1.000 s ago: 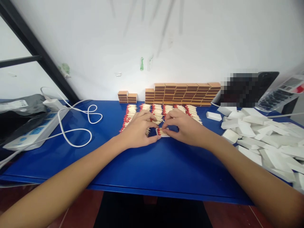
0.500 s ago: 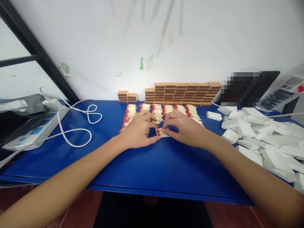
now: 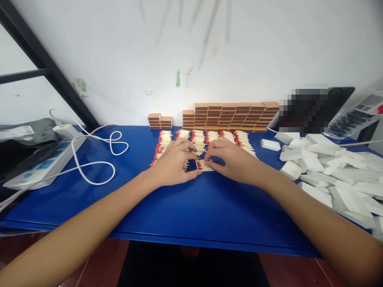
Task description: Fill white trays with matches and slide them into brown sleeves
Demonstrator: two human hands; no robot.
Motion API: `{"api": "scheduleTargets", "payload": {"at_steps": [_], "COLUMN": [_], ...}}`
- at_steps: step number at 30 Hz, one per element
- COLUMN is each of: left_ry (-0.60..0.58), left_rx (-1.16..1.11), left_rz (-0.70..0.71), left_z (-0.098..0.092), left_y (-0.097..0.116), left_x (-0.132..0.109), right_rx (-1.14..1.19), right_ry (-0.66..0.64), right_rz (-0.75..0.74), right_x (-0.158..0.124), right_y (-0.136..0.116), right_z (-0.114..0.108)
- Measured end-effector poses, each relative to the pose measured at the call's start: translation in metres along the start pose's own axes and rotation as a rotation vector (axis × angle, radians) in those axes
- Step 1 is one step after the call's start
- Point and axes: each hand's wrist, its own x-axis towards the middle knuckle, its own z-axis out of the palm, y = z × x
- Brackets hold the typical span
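Matches (image 3: 204, 164) with slim wooden sticks and red heads lie side by side in a small tray (image 3: 207, 171), white, shallow and straight-edged. The left hand (image 3: 177, 164) holds the tray's left end between thumb and forefinger. The right hand (image 3: 226, 158) bends over its right part, thumb and forefinger drawn together at the sticks; whether they pinch one cannot be told. Behind the tray, loose matches (image 3: 165, 140) spread in bristly rows, then brown matchboxes (image 3: 229, 115) stand stacked like bricks. Well right of the tray, white trays (image 3: 311, 161) form a jumbled heap. Well left of it sit a plastic power strip (image 3: 44, 169) and a looped white cable (image 3: 98, 184). Beneath the tray, the table (image 3: 191, 211) is smooth, glossy blue; behind rises a scuffed white wall (image 3: 119, 52).
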Motion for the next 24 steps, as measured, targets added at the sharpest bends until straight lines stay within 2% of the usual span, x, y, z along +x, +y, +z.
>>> {"api": "scheduleTargets", "payload": {"at_steps": [3,7,11,24], "left_ry": [0.009,0.009,0.003,-0.009], "left_rx": [-0.001,-0.005,0.0,0.0], "left_rz": [-0.013,-0.003,0.002,-0.001], "left_z": [0.0,-0.001,-0.001,-0.002], "left_y": [0.0,0.0,0.0,-0.002], "left_x": [0.0,0.0,0.0,0.001], "right_rx": [-0.011,0.019,0.042,0.114], "right_ry": [0.002,-0.061,-0.093,-0.192], "right_rz": [0.027,0.064,0.099,0.128], "right_x": [-0.001,-0.003,-0.002,-0.004], "right_y": [0.0,0.003,0.006,0.006], "right_z": [-0.005,-0.013,-0.012,-0.024]}}
